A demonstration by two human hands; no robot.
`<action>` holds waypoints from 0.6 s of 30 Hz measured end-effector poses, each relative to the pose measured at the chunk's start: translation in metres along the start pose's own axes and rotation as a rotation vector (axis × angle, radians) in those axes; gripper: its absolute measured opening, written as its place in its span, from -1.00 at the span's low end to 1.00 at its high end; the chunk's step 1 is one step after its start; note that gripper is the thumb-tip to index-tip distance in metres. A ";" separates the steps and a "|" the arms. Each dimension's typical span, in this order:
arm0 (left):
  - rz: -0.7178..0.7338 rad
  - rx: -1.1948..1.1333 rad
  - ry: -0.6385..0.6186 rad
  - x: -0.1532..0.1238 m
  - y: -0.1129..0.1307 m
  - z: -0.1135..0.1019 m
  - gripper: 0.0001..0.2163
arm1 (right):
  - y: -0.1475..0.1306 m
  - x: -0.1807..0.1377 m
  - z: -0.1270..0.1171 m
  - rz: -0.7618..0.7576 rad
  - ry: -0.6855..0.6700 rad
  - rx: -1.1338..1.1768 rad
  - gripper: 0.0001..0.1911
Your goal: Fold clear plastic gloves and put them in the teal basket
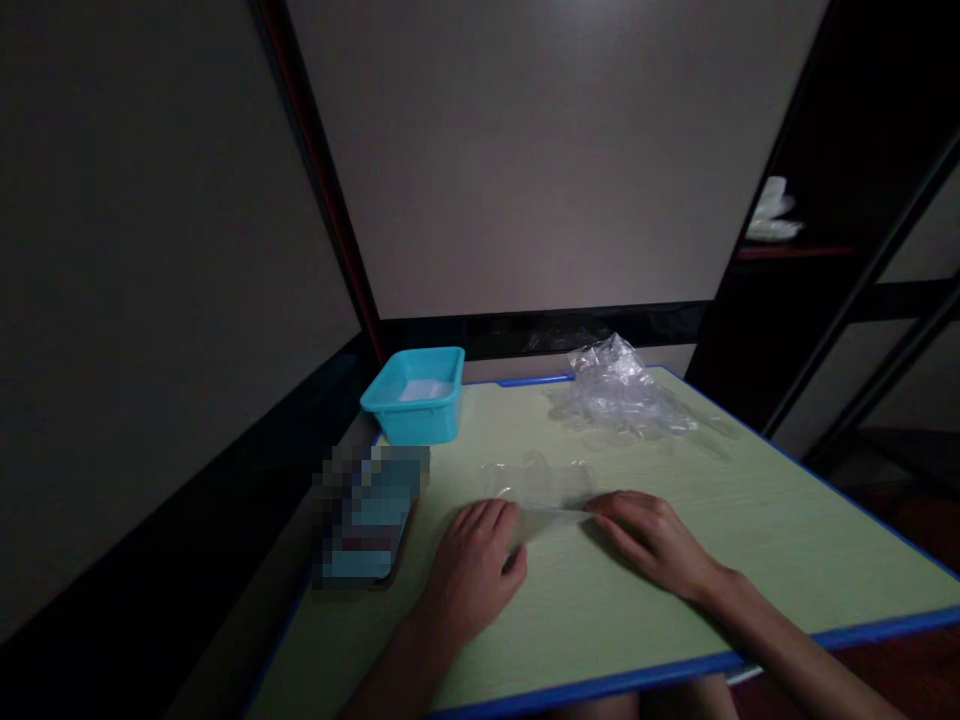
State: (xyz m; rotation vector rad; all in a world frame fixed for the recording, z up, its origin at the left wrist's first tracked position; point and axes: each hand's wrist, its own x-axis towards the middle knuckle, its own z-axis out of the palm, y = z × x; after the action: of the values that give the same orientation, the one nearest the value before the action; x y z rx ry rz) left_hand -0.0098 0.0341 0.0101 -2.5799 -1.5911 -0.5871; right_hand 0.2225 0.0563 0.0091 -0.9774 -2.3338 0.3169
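Observation:
A clear plastic glove (541,492) lies flat on the pale green table (750,540), its fingers pointing away from me. My left hand (474,568) rests palm down on the glove's left cuff corner, fingers together and pressed flat. My right hand (651,538) lies flat on the right side of the cuff, fingers stretched toward the left hand. Between the two hands the cuff edge shows as a pale strip.
A turquoise plastic tub (417,394) stands at the table's far left corner. A heap of clear plastic gloves (622,395) lies at the far middle. A blurred-out flat object (369,515) sits at the left edge. Dark shelving (825,250) rises on the right.

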 end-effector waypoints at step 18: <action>-0.072 0.001 0.028 -0.002 0.005 0.005 -0.72 | -0.011 0.001 0.002 0.042 -0.048 0.022 -0.76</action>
State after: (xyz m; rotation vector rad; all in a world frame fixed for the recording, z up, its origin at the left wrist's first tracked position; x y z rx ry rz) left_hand -0.0051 0.0310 0.0056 -2.5113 -1.6811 -0.6238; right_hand 0.2143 0.0495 0.0124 -1.0199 -2.3499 0.3866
